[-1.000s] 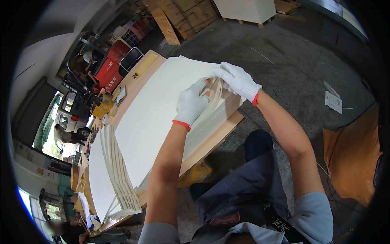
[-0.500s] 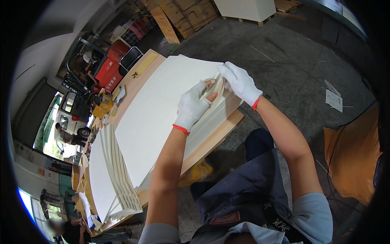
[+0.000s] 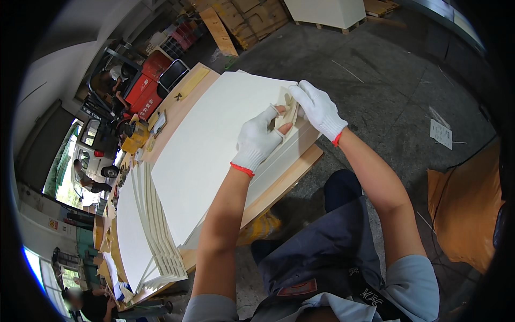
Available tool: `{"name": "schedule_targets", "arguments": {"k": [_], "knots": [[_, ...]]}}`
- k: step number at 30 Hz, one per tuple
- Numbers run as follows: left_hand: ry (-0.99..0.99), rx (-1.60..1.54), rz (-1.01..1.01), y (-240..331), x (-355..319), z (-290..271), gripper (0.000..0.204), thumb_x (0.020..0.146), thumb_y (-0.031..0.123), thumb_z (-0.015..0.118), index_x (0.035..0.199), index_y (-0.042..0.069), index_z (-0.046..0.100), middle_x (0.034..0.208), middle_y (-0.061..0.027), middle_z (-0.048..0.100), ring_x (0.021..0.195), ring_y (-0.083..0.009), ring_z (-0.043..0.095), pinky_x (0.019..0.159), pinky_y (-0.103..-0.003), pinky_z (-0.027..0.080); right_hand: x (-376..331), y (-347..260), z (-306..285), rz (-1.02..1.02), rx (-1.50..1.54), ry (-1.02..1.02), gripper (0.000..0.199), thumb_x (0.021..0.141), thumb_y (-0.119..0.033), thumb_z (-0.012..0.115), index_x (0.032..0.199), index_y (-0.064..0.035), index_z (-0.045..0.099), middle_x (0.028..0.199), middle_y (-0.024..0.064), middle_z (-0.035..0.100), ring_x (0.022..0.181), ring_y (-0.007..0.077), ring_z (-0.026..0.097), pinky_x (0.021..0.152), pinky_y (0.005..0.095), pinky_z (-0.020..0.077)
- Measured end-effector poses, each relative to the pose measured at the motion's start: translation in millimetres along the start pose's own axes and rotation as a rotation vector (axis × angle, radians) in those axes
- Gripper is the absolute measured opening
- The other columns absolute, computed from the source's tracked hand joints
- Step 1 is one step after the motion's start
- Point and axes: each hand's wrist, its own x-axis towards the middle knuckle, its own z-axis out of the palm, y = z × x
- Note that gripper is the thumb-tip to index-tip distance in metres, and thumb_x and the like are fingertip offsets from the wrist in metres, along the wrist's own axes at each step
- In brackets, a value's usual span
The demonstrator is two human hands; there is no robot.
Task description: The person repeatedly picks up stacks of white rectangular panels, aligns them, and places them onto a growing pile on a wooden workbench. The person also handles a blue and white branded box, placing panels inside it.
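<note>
A tall stack of large white paper sheets [image 3: 214, 134] lies on a wooden table. At its near right corner the upper sheets' edges [image 3: 288, 111] are bent up and back. My left hand [image 3: 257, 138], in a white knit glove with a red cuff and bare thumb and fingertip, pinches these bent edges. Gloved the same way, my right hand [image 3: 320, 111] grips the corner from its outer side; part of its fingers is hidden behind the paper. Left of the stack is another pile of white sheets, its edges fanned into several stepped layers [image 3: 155, 225].
The table's bare wooden edge [image 3: 281, 188] runs below the stack. Farther along the table sit a yellow container [image 3: 137, 138] and a clipboard [image 3: 159, 123]. A red forklift [image 3: 144, 92] with a person stands beyond. An orange-brown covered bundle [image 3: 462, 209] stands at the right.
My left hand has shifted slightly right, towards the corner. The sheet edges there are now folded back further, showing more of their underside. My right hand has hardly moved.
</note>
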Motion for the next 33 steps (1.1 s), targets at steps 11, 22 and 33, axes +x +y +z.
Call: {"name": "schedule_targets", "arguments": {"k": [11, 22, 33], "knots": [[0.068, 0.050, 0.015, -14.0, 3.9, 5.5, 0.037, 0.096, 0.028, 0.059, 0.132, 0.016, 0.059, 0.098, -0.0145, 0.069, 0.086, -0.0248, 0.066, 0.082, -0.032, 0.050, -0.9, -8.0, -2.8, 0.072, 0.000, -0.039, 0.051, 0.098, -0.055, 0.041, 0.092, -0.0055, 0.054, 0.075, 0.0167, 0.061, 0.073, 0.0312, 0.063, 0.070, 0.0406, 0.0458], [-0.040, -0.024, -0.031, -4.7, 2.1, 3.1, 0.043, 0.089, 0.028, 0.070, 0.129, 0.016, 0.061, 0.103, -0.0163, 0.071, 0.090, -0.0240, 0.068, 0.082, -0.032, 0.051, -2.9, -6.2, -2.5, 0.093, 0.031, -0.019, 0.049, 0.099, -0.052, 0.042, 0.095, -0.0048, 0.054, 0.079, 0.0171, 0.062, 0.076, 0.0321, 0.063, 0.071, 0.0410, 0.0461], [0.057, 0.043, 0.066, -14.1, -0.2, 6.6, 0.038, 0.095, 0.026, 0.060, 0.132, 0.020, 0.060, 0.106, -0.0178, 0.069, 0.094, -0.0283, 0.069, 0.083, -0.033, 0.052, -4.7, -3.5, -19.6, -0.024, -0.221, -0.062, 0.047, 0.098, -0.053, 0.044, 0.093, -0.0071, 0.056, 0.080, 0.0158, 0.063, 0.078, 0.0324, 0.063, 0.072, 0.0423, 0.0469]]}}
